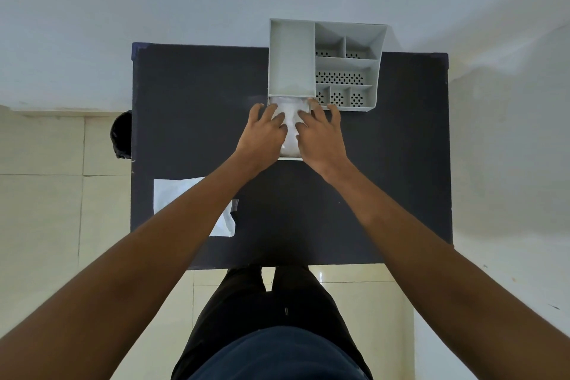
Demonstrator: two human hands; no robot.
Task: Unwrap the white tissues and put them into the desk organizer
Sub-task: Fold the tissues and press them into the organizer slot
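Left hand [263,129]: flat and spread, fingers splayed, pressing down on the white tissues [289,128], gripping nothing.
Right hand [319,133]: same story, palm down and open on the stack, nothing pinched.
Tissues: lying in the pulled-out drawer [290,158] at the front of the desk organizer [291,55], between the two hands.
Wrapper [191,203]: lies empty on the tabletop [385,163], well apart, partly under the left forearm.
Step, as I read it: unwrapping looks done; the stack is being seated in the drawer.
Risk one: uneven pressure could crumple the top sheets or leave them riding above the drawer walls, and then they would snag when the drawer slides shut.
Risk two: pushing forward while pressing could shove the light organizer back; it sits at the far edge of the tabletop.
Risk three: the left forearm could drag the wrapper off.
Hidden: whether the stack's corners are inside, I cannot tell.
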